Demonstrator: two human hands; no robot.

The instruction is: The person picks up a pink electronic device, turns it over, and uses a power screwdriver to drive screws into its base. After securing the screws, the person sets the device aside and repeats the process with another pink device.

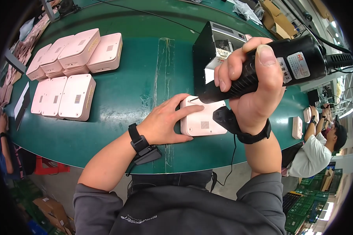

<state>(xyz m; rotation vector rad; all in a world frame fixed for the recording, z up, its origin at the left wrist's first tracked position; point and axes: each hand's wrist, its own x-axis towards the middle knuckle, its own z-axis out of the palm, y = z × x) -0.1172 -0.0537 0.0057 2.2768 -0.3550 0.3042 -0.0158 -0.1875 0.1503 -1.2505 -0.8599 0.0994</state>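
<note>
A pale pink plastic housing [194, 126] with rounded corners, a slotted vent and corner screw holes lies flat on the green table. My left hand [159, 122] grips it from its left side, thumb along the near edge and fingers over the top and far corner. In my right hand [262, 78] is a black electric screwdriver [280, 47], tilted, its cord running off to the right. The thin bit points down at the far left corner hole; I cannot tell whether it sits in a screw. Both wrists wear black straps with small devices.
Behind the screwdriver stands a black box-shaped machine [204, 51], partly hidden by my right hand. Several pink housings [79, 49] are stacked at the far left, with a row of more [77, 98] nearer. Co-workers sit at left and right; one wears a white shirt [310, 158].
</note>
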